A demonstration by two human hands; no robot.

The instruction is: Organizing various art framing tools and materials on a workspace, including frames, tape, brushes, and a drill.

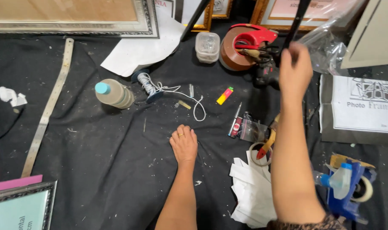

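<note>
My left hand [183, 144] rests flat on the black cloth [104, 162], a ring on one finger, holding nothing. My right hand [294, 70] is raised toward the far side, fingers wrapped around a thin black bar [298, 19] that slants up past the picture frames. Just left of that hand lies a big roll of brown tape in a red dispenser [245, 44], with a dark tool [264, 70] beside it. A spool with white string [168, 89] trails across the cloth ahead of my left hand.
A plastic bottle with a blue cap [114, 93] lies on its side, a long metal ruler [49, 106] runs down the left. A yellow lighter [224, 95], a small clear tub [207, 46], white paper pieces [253, 191], a blue tape dispenser [349, 187] and framed pictures [70, 17] surround the work area.
</note>
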